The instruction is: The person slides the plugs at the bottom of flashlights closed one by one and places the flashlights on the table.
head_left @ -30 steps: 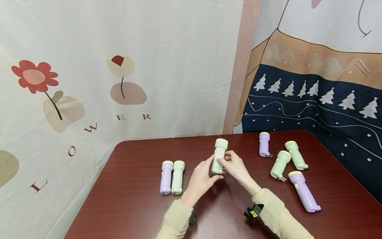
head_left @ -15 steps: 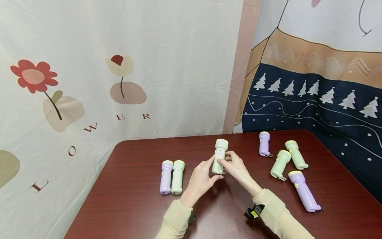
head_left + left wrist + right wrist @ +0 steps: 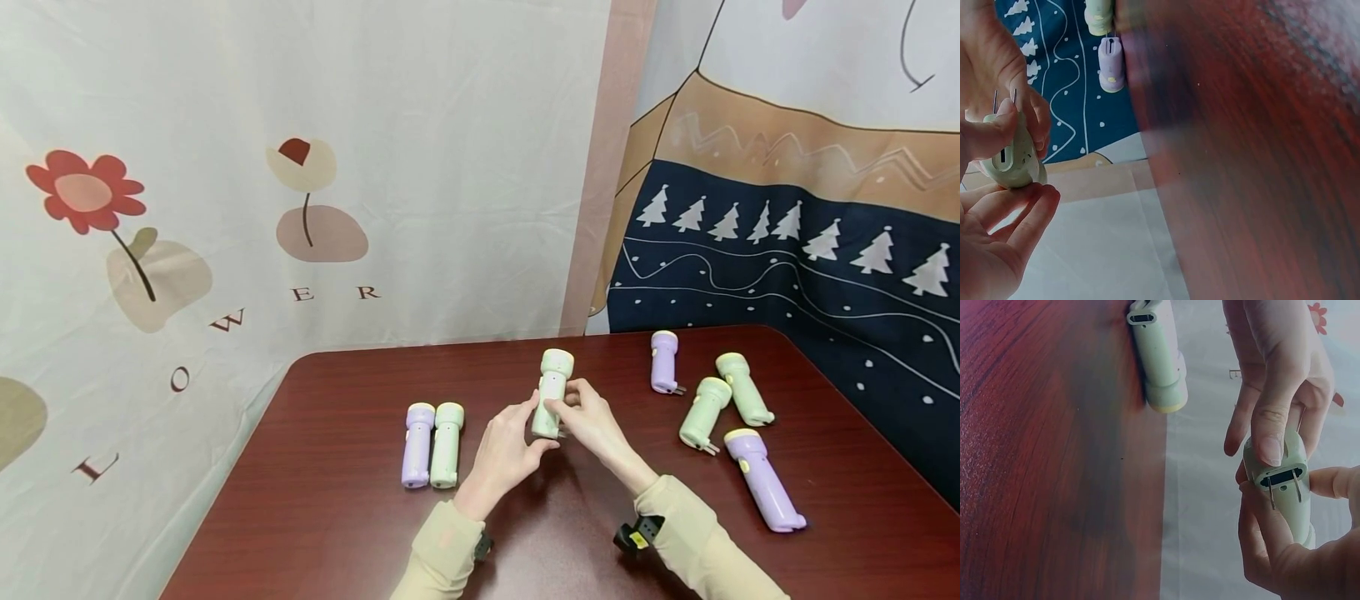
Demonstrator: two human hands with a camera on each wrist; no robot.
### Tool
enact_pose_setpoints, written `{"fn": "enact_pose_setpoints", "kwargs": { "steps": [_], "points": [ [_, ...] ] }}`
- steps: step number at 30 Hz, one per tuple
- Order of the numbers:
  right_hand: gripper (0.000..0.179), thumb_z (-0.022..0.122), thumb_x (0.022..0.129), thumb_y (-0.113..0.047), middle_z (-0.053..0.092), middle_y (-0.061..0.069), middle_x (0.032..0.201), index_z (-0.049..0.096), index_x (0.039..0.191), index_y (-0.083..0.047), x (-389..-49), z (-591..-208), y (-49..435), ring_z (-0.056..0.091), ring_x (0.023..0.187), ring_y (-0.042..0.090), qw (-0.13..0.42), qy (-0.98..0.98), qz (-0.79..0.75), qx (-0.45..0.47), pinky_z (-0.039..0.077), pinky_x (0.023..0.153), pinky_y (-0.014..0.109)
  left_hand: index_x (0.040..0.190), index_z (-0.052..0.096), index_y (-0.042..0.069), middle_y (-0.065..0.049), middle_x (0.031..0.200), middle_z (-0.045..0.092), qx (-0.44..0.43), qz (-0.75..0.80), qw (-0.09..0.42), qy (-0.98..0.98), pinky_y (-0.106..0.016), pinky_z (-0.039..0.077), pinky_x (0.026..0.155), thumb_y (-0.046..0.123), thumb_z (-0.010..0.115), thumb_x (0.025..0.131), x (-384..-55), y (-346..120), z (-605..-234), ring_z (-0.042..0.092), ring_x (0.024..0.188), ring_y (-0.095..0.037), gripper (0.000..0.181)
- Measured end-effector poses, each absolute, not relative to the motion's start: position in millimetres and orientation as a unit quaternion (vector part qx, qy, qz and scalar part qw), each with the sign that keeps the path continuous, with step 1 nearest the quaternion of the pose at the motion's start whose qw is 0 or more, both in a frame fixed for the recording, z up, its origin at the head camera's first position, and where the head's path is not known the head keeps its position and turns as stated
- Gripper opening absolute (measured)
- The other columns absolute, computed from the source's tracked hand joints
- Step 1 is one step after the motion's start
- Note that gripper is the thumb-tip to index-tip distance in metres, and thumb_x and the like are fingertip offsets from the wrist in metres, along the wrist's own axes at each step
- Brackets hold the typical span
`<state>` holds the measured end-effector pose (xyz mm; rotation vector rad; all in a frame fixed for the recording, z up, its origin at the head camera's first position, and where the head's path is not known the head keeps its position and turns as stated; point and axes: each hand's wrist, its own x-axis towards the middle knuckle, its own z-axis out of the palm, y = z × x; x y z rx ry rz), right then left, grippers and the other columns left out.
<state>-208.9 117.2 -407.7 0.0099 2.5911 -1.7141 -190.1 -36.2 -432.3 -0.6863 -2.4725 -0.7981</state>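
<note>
In the head view, both hands hold a pale green flashlight (image 3: pixel 553 385) over the middle of the table, its wide head pointing away. My right hand (image 3: pixel 596 421) grips the body from the right, thumb on its near face. From the left, my left hand (image 3: pixel 501 450) has its fingertips along the side and its thumb at the base. The right wrist view shows two metal plug prongs (image 3: pixel 1298 487) sticking out of the base, with the left thumb (image 3: pixel 1270 449) pressed just beside them. In the left wrist view, the left fingers (image 3: pixel 1029 212) support the flashlight's underside.
To the left, a purple flashlight (image 3: pixel 417 446) and a green flashlight (image 3: pixel 447 446) lie side by side. Several more lie at the right, including a green flashlight (image 3: pixel 703 414) with prongs out and a purple flashlight (image 3: pixel 765 483). Printed curtains (image 3: pixel 450 167) hang behind the dark red table (image 3: pixel 337 533).
</note>
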Motion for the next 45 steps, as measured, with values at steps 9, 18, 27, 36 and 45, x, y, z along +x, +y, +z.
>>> {"fn": "enact_pose_setpoints", "kwargs": {
  "steps": [9, 18, 27, 36, 45],
  "points": [
    [0.040, 0.061, 0.088, -0.020, 0.066, 0.021, 0.107, 0.050, 0.120, 0.002, -209.9, -407.6, 114.9, 0.066, 0.089, 0.020, 0.016, 0.832, -0.555, 0.000, 0.058, 0.070, 0.032, 0.125, 0.059, -0.001, -0.014, 0.105, 0.070, -0.249, -0.295, 0.235, -0.892, -0.033, 0.055, 0.075, 0.023, 0.082, 0.070, -190.6, -37.6, -431.5, 0.068, 0.090, -0.024, 0.064],
    [0.039, 0.061, 0.088, -0.020, 0.066, 0.021, 0.107, 0.051, 0.119, 0.001, -209.8, -407.2, 113.5, 0.066, 0.087, 0.019, 0.015, 0.834, -0.551, -0.003, 0.057, 0.069, 0.031, 0.122, 0.060, -0.002, -0.014, 0.099, 0.071, -0.250, -0.303, 0.241, -0.887, -0.031, 0.053, 0.067, 0.021, 0.083, 0.069, -192.3, -38.9, -431.8, 0.067, 0.079, -0.023, 0.063],
    [0.038, 0.062, 0.088, -0.021, 0.067, 0.020, 0.107, 0.052, 0.118, 0.001, -210.0, -407.2, 112.6, 0.067, 0.085, 0.019, 0.013, 0.842, -0.540, 0.000, 0.056, 0.068, 0.028, 0.122, 0.061, -0.001, -0.013, 0.099, 0.071, -0.255, -0.295, 0.242, -0.889, -0.032, 0.053, 0.068, 0.020, 0.083, 0.069, -192.7, -39.9, -431.5, 0.068, 0.080, -0.024, 0.061],
    [0.034, 0.063, 0.088, -0.021, 0.067, 0.019, 0.105, 0.052, 0.113, 0.000, -209.4, -407.5, 112.2, 0.067, 0.088, 0.019, 0.011, 0.843, -0.538, 0.000, 0.055, 0.068, 0.027, 0.122, 0.060, -0.002, -0.014, 0.102, 0.071, -0.265, -0.293, 0.239, -0.887, -0.032, 0.054, 0.069, 0.019, 0.082, 0.069, -192.5, -41.9, -431.3, 0.069, 0.081, -0.024, 0.061],
    [0.033, 0.063, 0.088, -0.020, 0.066, 0.019, 0.104, 0.052, 0.112, 0.000, -208.6, -406.3, 111.5, 0.066, 0.087, 0.019, 0.015, 0.840, -0.542, -0.001, 0.056, 0.069, 0.029, 0.123, 0.059, -0.003, -0.015, 0.104, 0.071, -0.268, -0.289, 0.235, -0.889, -0.033, 0.054, 0.070, 0.019, 0.081, 0.071, -192.4, -43.4, -431.7, 0.069, 0.084, -0.024, 0.060]
  ]
}}
